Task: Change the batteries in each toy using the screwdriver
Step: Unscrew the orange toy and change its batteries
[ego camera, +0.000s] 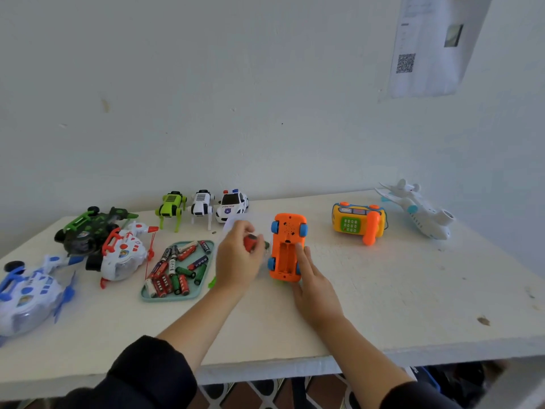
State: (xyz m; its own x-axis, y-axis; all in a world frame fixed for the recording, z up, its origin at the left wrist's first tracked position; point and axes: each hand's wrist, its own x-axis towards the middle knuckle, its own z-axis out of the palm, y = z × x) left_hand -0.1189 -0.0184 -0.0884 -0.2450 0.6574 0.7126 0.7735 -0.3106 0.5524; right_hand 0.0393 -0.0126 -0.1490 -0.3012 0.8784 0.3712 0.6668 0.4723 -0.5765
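An orange toy car (285,246) with blue wheels lies upside down in the middle of the table, its battery compartment open and empty. My right hand (312,283) rests against the car's right side with fingers straight. My left hand (237,256) is just left of the car and grips a red battery (250,242); something green shows past its fingers. A teal tray (153,296) to the left holds several red, green and dark batteries. A green piece (211,282) peeks out beneath my left wrist.
Along the back wall stand a green robot dog (170,206), a white robot dog (202,205) and a police car (232,203). Three stunt vehicles (122,252) crowd the left side. A yellow toy phone (358,221) and a white plane (420,212) sit at the right.
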